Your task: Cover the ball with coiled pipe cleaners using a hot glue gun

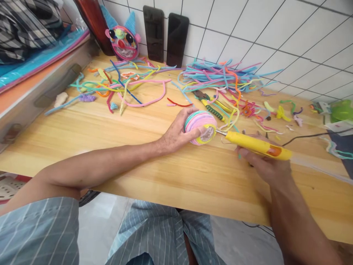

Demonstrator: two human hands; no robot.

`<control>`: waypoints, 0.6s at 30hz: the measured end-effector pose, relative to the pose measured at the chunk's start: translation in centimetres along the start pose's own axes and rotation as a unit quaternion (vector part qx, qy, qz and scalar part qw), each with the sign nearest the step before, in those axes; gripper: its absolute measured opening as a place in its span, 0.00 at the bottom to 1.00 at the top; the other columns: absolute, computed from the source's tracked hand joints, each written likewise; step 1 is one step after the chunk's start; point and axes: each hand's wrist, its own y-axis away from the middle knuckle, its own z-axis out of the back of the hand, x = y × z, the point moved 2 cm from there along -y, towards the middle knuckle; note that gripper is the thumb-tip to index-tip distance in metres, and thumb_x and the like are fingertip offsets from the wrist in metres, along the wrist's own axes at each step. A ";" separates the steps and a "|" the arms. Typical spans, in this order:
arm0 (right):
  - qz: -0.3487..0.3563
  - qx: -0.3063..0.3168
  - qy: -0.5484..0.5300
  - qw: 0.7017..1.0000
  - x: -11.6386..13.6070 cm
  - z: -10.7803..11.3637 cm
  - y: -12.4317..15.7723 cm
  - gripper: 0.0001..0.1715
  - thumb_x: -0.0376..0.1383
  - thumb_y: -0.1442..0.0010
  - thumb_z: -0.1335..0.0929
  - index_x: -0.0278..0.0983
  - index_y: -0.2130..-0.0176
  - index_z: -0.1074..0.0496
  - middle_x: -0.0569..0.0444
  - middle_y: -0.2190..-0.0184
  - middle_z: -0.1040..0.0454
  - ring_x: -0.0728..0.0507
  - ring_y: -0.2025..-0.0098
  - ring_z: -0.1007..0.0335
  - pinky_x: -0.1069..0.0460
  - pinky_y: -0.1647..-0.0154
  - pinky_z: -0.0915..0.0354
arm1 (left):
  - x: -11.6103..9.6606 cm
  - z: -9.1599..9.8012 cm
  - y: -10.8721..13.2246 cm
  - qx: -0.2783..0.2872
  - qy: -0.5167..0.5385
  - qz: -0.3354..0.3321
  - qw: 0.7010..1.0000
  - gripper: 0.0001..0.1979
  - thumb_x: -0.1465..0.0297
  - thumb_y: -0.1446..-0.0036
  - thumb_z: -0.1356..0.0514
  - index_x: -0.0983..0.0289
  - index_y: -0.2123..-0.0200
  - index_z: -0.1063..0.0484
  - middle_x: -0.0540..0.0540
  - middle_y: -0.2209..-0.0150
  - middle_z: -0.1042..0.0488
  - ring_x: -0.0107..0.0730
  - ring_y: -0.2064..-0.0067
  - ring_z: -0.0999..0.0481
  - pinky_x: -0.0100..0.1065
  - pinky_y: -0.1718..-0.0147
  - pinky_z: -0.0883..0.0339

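Observation:
My left hand (179,130) is wrapped round a ball (200,119) covered in pastel bands that look like pipe cleaners, in pink, purple, teal and yellow. A clear patch ringed in yellow faces right on it. My right hand (268,165) grips a yellow hot glue gun (248,141), its metal nozzle at the yellow ring; whether it touches I cannot tell. From the gun's back end a clear glue stick (317,167) sticks out. Just behind the ball lie pliers (211,106) with green and yellow handles.
Along the tiled wall lie a heap of pipe cleaners (217,75), two dark phones (178,40) leaning upright, and a decorated figure with blue ears (124,42). Loose pipe cleaners (143,105) and scraps cover the back. A clear storage box (49,88) borders the left; a black cord (311,136) runs right.

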 end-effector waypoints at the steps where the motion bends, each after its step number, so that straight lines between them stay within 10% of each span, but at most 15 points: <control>1: -0.016 0.017 -0.017 1.000 -0.4 -0.3 0.1 0.08 0.47 0.40 0.20 0.48 0.63 0.15 0.52 0.66 0.15 0.37 0.64 0.18 0.44 0.65 0.20 | 0.0 0.0 0.1 0.001 -0.005 -0.003 1.000 0.40 0.45 0.34 0.31 0.60 0.31 0.37 0.67 0.29 0.29 0.53 0.28 0.26 0.55 0.24 0.32; 9: -0.118 0.032 -0.083 0.989 -1.8 -1.0 0.9 0.22 0.54 0.47 0.16 0.44 0.63 0.18 0.53 0.66 0.15 0.38 0.63 0.17 0.42 0.61 0.15 | -0.3 0.0 0.4 0.014 -0.039 -0.026 0.999 0.41 0.42 0.34 0.30 0.57 0.29 0.36 0.66 0.29 0.30 0.54 0.27 0.26 0.57 0.22 0.33; 18: -0.049 0.060 -0.097 0.992 -1.6 -1.4 0.4 0.16 0.55 0.39 0.19 0.49 0.63 0.17 0.55 0.65 0.15 0.34 0.58 0.13 0.37 0.54 0.13 | 0.1 -0.2 0.4 0.024 -0.040 -0.023 0.999 0.43 0.40 0.36 0.29 0.57 0.29 0.37 0.66 0.29 0.30 0.55 0.27 0.26 0.58 0.23 0.32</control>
